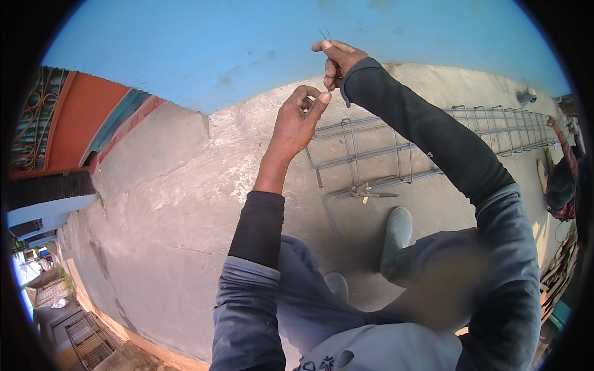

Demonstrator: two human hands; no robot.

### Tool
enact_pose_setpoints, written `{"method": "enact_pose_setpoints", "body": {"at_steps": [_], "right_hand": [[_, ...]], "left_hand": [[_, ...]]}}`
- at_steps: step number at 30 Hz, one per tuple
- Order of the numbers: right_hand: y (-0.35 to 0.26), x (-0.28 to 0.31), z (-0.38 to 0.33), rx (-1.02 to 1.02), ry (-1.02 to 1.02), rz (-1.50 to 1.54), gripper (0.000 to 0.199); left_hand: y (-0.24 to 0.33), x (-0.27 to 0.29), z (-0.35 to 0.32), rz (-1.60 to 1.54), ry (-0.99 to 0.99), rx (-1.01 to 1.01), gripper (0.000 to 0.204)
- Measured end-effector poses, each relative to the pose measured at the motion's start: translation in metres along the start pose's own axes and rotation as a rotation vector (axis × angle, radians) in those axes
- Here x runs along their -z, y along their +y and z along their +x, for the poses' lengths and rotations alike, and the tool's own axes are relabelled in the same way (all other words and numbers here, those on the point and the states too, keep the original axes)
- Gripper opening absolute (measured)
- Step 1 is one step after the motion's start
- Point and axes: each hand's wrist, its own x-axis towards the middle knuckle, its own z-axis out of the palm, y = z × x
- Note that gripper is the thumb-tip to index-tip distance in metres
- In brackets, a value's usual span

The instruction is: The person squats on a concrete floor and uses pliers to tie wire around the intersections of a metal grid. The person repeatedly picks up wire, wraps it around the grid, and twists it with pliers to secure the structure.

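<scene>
My right hand is raised in front of the blue wall with its fingers bent. Thin dark tie wires stick up from between its thumb and index finger. Just below it, my left hand brings thumb and index finger together in a pinch; whatever lies between them is too small to make out. Beyond my feet a steel rebar cage lies on the concrete and stretches away to the right. A pair of pincers rests at the cage's near end.
Concrete ground spreads around me, meeting a blue wall ahead. My grey boots stand close to the cage. Another person is at the cage's far right end. Stacked wood lies at the right edge; an orange wall rises left.
</scene>
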Motion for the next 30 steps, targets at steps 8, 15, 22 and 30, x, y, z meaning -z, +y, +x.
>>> {"method": "enact_pose_setpoints", "body": {"at_steps": [8, 15, 22, 30], "right_hand": [[0.004, 0.007, -0.005, -0.015, 0.03, 0.172, 0.033], [-0.009, 0.049, -0.031, -0.138, 0.061, 0.154, 0.029], [0.022, 0.094, -0.061, -0.46, 0.057, 0.039, 0.029], [0.115, 0.116, -0.074, -0.793, 0.072, -0.375, 0.029]], "left_hand": [[0.015, -0.013, -0.005, -0.357, -0.213, 0.342, 0.042], [0.004, -0.028, 0.004, -0.73, -0.134, 0.339, 0.062], [-0.032, -0.037, 0.021, -0.41, -0.223, 0.584, 0.045], [-0.138, -0.038, 0.034, 0.241, 0.119, 0.374, 0.046]]}}
